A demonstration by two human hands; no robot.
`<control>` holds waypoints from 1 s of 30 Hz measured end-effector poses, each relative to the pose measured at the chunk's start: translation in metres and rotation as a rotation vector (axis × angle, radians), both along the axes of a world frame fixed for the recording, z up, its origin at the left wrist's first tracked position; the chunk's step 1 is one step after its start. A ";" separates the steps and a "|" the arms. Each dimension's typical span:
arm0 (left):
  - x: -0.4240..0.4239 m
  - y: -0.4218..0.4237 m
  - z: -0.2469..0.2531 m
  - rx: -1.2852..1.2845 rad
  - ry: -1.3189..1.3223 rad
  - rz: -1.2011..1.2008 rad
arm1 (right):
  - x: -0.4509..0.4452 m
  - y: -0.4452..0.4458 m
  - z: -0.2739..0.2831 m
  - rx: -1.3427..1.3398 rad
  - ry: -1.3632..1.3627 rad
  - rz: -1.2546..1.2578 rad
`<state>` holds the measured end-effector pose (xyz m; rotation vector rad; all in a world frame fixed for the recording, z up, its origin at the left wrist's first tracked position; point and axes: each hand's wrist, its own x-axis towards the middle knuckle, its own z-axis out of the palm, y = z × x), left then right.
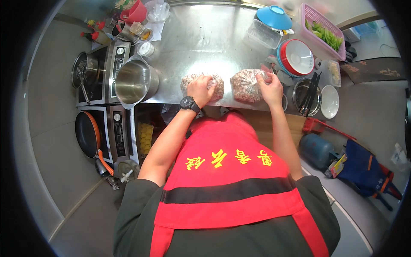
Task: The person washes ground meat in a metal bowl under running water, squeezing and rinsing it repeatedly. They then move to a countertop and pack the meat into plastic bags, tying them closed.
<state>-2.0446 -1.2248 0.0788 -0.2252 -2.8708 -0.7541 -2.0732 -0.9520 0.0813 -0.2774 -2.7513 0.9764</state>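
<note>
Two clear plastic bags filled with a brownish-pink crumbly food, perhaps minced meat, rest side by side near the front edge of a stainless-steel table [199,38]. My left hand [200,90], with a black watch on the wrist, lies over the left bag [219,87], its fingers bent on the plastic. At the right bag [245,86], my right hand [269,88] has its thumb and fingers at the gathered plastic on the upper right side. The two bags stand apart. How firmly either hand holds the plastic is hard to tell.
Left of the bags stand a deep steel pot [131,82], induction cookers [118,131] and a frying pan [86,135]. To the right are stacked bowls [298,57], a clear plastic container [264,34], a steel bowl with black utensils [306,96] and a pink basket of lettuce [324,35].
</note>
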 end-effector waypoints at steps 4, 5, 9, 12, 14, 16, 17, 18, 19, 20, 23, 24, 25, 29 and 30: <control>0.001 -0.012 0.004 -0.122 -0.151 0.131 | -0.008 0.003 -0.004 -0.041 -0.181 -0.026; 0.002 -0.020 0.008 -0.154 -0.225 0.171 | -0.006 0.000 -0.007 -0.052 -0.183 -0.030; 0.021 -0.031 0.007 -0.025 -0.261 0.308 | -0.001 0.002 -0.019 -0.223 -0.145 0.010; 0.026 -0.032 0.004 0.211 -0.180 0.338 | 0.005 -0.004 -0.031 -0.450 -0.121 0.086; 0.023 -0.032 0.004 0.484 -0.137 0.324 | 0.005 -0.011 -0.040 -0.603 -0.120 0.133; 0.024 -0.030 -0.005 0.866 -0.283 0.339 | 0.007 -0.021 -0.027 -0.832 -0.278 0.089; 0.024 -0.032 -0.008 1.056 -0.359 0.340 | 0.010 -0.027 -0.021 -0.947 -0.357 0.063; 0.020 -0.028 0.011 1.164 -0.508 0.312 | 0.013 -0.030 -0.009 -0.951 -0.337 0.042; 0.016 -0.029 0.020 1.194 -0.518 0.309 | 0.014 -0.031 0.001 -0.969 -0.303 0.010; 0.012 -0.031 0.027 1.224 -0.529 0.305 | 0.014 -0.031 0.012 -0.986 -0.269 -0.023; 0.006 -0.034 0.050 1.197 -0.539 0.233 | 0.028 -0.029 0.050 -1.039 -0.206 -0.125; 0.008 -0.035 0.061 1.177 -0.538 0.198 | 0.036 -0.025 0.057 -1.093 -0.145 -0.122; 0.012 -0.036 0.070 1.156 -0.540 0.169 | 0.042 -0.024 0.067 -1.145 -0.091 -0.120; 0.014 -0.033 0.110 1.120 -0.488 -0.041 | 0.066 -0.018 0.127 -1.182 0.037 -0.098; 0.014 -0.027 0.121 1.174 -0.497 -0.087 | 0.075 -0.016 0.135 -1.224 0.055 -0.135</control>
